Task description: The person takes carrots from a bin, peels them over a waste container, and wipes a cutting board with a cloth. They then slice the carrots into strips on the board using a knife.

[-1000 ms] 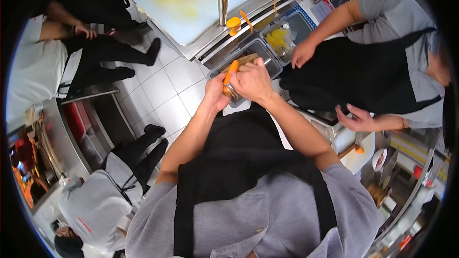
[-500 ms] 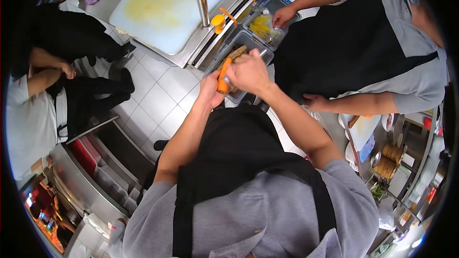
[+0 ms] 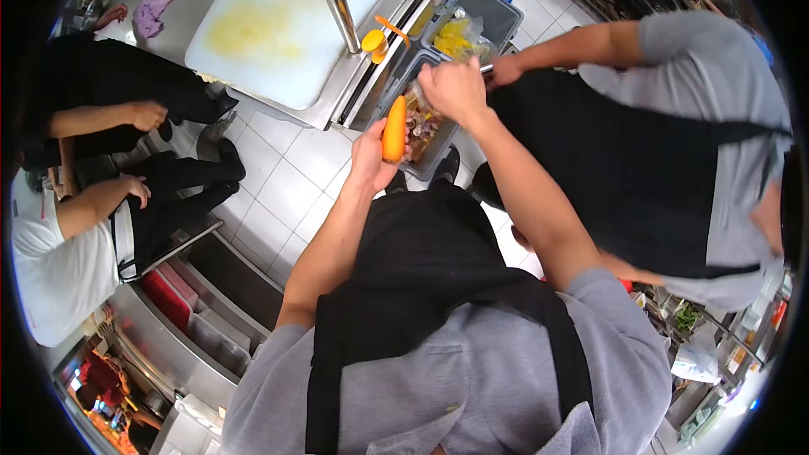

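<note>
A smooth orange carrot (image 3: pixel 393 131) lies lengthwise in my left hand (image 3: pixel 372 154), whose fingers are closed round its side. It is held above a grey bin (image 3: pixel 438 147) filled with mixed scraps. My right hand (image 3: pixel 456 89) is raised off the carrot, up and to its right, closed on a peeler. Only the shiny metal end of the peeler (image 3: pixel 487 68) sticks out past the fist; its blade is hidden.
A second grey bin (image 3: pixel 497 13) holds a yellow and clear plastic bag (image 3: pixel 459 38). Orange strips (image 3: pixel 393 29) hang by the counter edge, near a white cutting board (image 3: pixel 270 25) and a metal post (image 3: pixel 330 0). A co-worker (image 3: pixel 615 152) bends close on the right; others stand left.
My right hand has lifted from the carrot and moved up and right with the peeler. The co-worker on the right has bent lower and drawn a hand back from the second bin.
</note>
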A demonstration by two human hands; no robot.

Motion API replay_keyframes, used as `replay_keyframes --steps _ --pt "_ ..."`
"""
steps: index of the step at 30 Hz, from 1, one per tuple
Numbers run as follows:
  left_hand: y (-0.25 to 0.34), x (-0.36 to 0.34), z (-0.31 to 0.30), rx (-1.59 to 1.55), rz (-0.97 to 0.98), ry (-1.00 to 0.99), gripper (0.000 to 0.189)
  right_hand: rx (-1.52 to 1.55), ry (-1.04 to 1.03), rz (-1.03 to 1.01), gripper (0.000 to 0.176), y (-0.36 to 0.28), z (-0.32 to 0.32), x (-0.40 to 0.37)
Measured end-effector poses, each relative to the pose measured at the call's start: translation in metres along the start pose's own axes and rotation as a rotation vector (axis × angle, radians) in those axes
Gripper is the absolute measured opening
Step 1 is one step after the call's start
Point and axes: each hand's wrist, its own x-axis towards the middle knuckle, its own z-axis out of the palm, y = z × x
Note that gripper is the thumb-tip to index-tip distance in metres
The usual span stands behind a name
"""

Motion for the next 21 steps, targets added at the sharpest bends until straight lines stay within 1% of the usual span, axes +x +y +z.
replay_keyframes --steps 1,2,3,4,5,6,8,9,10,11,14,15,17,18,20,21 --pt "-0.001 0.007 -0.002 -0.002 0.002 0.076 0.035 -0.02 0.063 -0.146 0.049 -0.006 0.006 -0.012" --pt "-0.002 0.013 -0.004 -0.003 0.002 0.148 0.036 0.049 0.218 -0.248 0.043 -0.014 0.014 -0.024" --pt "-0.002 0.014 0.005 -0.001 -0.005 0.142 0.036 0.139 0.196 -0.263 0.043 -0.027 0.007 -0.036" --pt "0.002 0.011 0.019 -0.035 -0.025 0.183 0.035 0.23 0.174 -0.277 0.043 -0.038 0.0 -0.046" --pt "0.004 0.01 0.027 -0.068 -0.041 0.224 0.035 0.226 0.175 -0.272 0.043 -0.041 0.0 -0.052" --pt "0.004 0.01 0.026 -0.065 -0.045 0.222 0.035 0.239 0.177 -0.279 0.043 -0.043 0.0 -0.056" --pt "0.004 0.01 0.023 -0.073 -0.092 0.215 0.034 0.257 0.184 -0.28 0.043 -0.044 0.002 -0.056" --pt "0.004 0.013 0.01 -0.066 -0.095 0.214 0.034 0.209 0.177 -0.271 0.043 -0.039 0.0 -0.05" --pt "0.003 0.016 -0.007 -0.012 -0.124 0.097 0.033 0.162 0.168 -0.258 0.044 -0.032 0.0 -0.045" --pt "0.0 0.02 -0.022 0.041 -0.154 -0.02 0.033 0.102 0.196 -0.224 0.045 -0.02 0.007 -0.035" --pt "0.005 0.008 -0.006 0.064 -0.168 -0.059 0.032 0.017 0.028 0.014 0.05 0.006 0.004 -0.006" --pt "0.008 0.001 0.003 0.069 -0.168 -0.056 0.032 0.022 0.03 0.016 0.05 0.011 0.005 -0.003" --pt "0.012 -0.008 0.021 0.132 -0.13 0.062 0.033 -0.042 0.033 0.121 0.05 0.017 0.006 0.002" --pt "0.01 -0.004 0.014 0.133 -0.129 0.064 0.033 -0.039 0.034 0.12 0.05 0.013 0.003 -0.002" --pt "0.007 0.01 -0.003 0.092 -0.073 0.039 0.032 -0.008 0.094 -0.004 0.05 -0.005 -0.008 -0.017" --pt "0.006 0.011 0.003 0.093 -0.07 0.038 0.032 -0.003 0.165 -0.085 0.045 -0.013 -0.004 -0.027"
